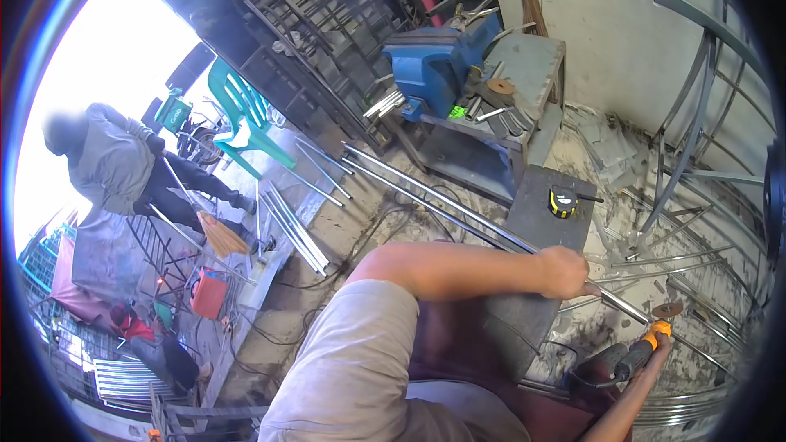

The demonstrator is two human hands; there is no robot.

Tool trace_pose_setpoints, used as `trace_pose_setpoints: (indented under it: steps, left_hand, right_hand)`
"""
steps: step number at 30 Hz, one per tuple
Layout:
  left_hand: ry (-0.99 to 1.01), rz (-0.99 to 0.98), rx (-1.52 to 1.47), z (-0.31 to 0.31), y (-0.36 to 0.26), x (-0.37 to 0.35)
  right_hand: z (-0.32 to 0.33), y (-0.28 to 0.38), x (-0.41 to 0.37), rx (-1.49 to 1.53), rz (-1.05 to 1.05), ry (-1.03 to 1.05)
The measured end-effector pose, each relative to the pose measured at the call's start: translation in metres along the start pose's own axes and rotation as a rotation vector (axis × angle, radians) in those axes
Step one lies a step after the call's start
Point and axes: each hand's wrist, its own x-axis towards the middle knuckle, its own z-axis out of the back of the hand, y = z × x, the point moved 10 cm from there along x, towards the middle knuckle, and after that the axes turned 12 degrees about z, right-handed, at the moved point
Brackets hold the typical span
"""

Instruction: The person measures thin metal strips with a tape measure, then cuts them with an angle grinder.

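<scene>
My left hand (565, 272) reaches across from the left, its fingers wrapped round a long shiny metal pipe (458, 205). A second pipe runs alongside it toward the upper left. At the lower right my right hand (657, 350) grips an angle grinder (643, 354) with an orange head and a dark body. The brown cutting disc (667, 309) on it is right beside the pipe. Beneath the pipes lies a dark flat board (536, 229), and a yellow and black tape measure (563, 201) rests on it.
A blue bench vise (426, 69) stands on a cluttered metal bench (532, 65). Curved metal frames (700, 115) lean at the right. Cut pipes (295, 233) lie near a green chair (237, 115). One person (115, 155) holds a broom (221, 233); another person (160, 352) crouches lower left.
</scene>
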Motion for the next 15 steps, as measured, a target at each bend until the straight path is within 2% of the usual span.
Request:
trace_pose_setpoints:
  steps: [7,9,15]
  left_hand:
    - [0.127,0.069,0.022,-0.028,0.029,0.016]
    - [0.16,0.102,0.01,-0.032,0.034,0.019]
    - [0.178,0.127,-0.022,-0.039,0.049,0.024]
  right_hand:
    - [-0.008,0.01,-0.013,-0.019,0.035,-0.016]
    - [-0.004,0.006,-0.006,-0.06,0.03,0.034]
    - [-0.003,0.003,-0.004,-0.082,0.026,0.049]
